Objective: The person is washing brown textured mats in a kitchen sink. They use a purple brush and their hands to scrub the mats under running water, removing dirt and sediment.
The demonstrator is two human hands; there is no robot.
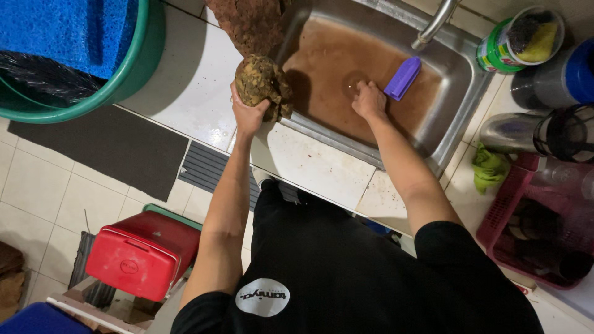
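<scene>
My left hand (248,115) grips a turtle (261,81) with a mottled brown-yellow shell and holds it up over the left rim of the steel sink (459,79). The sink holds murky brown water. My right hand (369,99) reaches down into that water near the drain, fingers bent; I cannot see anything held in it. A purple brush (403,78) floats just to the right of this hand. The tap (435,23) hangs over the sink's far side.
A green basin (133,65) with a blue mat stands on the counter at left. A brown rough mat (247,21) lies beside the sink. At right are a green tub (516,40), a kettle (513,131), a green cloth (489,167) and a pink basket (513,204). A red box (142,253) sits on the floor.
</scene>
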